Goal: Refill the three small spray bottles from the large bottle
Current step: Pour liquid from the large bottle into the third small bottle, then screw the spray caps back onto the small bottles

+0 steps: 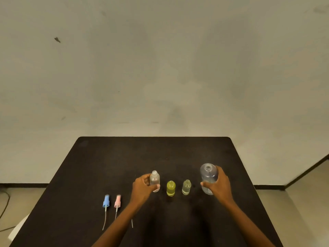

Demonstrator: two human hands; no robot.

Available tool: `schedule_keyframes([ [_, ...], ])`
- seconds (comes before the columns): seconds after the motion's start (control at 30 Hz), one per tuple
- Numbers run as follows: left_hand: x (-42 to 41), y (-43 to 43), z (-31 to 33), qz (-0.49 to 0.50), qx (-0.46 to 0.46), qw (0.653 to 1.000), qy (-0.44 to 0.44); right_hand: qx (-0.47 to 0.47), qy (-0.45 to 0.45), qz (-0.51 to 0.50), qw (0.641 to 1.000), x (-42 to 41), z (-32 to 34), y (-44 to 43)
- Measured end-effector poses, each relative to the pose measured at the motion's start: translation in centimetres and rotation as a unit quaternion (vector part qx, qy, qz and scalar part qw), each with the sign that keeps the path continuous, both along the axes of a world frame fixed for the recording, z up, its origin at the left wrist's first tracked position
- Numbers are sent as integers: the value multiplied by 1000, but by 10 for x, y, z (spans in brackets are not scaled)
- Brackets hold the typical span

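Observation:
Three small uncapped bottles stand in a row on the black table [106,166]. My left hand [142,188] grips the clear one [154,179] at the left of the row. A yellow bottle [171,188] stands in the middle and a pale green bottle [186,187] to its right, both untouched. My right hand [218,186] wraps around the large clear bottle [208,175], which is upright, open at the top and partly filled with clear liquid.
Two spray heads with dip tubes lie at the front left: a blue one [106,202] and a pink one [117,201]. A third dip tube [132,223] shows beside my left forearm, its head hidden. A white wall stands behind the table.

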State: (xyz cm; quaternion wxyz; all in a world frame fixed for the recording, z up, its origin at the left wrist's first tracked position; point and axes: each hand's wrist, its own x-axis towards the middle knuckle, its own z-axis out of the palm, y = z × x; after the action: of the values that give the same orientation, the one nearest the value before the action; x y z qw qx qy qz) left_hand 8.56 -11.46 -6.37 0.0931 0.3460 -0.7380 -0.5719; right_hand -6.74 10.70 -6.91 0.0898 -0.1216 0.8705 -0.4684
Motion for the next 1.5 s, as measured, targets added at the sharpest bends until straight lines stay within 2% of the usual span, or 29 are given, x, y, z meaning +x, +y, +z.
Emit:
schedule_keyframes([
  [0.2,-4,4,-32,30,-2,999,-36,-51,-59,-37,996,12,-14,3],
  [0.6,-5,1,-51,-5,-25,996,-85,-92,-119,-55,987,16,-28,2],
  [0.93,-7,4,-57,-3,-9,997,-83,-88,-126,-53,987,11,-36,2],
  [1.1,-3,5,-57,-2,8,998,-58,-73,-154,-95,981,20,-49,5],
  [1.2,8,2,-60,38,-9,998,-45,-65,-209,-169,961,33,-54,6],
  [1.27,23,0,-61,116,-30,992,-45,-56,-253,-189,947,41,-55,6],
  [1.37,49,-7,-62,193,-98,972,-94,-10,-284,-72,956,55,-57,0],
  [1.5,64,-16,-65,139,-150,969,-136,56,-294,117,947,77,-53,-17],
])
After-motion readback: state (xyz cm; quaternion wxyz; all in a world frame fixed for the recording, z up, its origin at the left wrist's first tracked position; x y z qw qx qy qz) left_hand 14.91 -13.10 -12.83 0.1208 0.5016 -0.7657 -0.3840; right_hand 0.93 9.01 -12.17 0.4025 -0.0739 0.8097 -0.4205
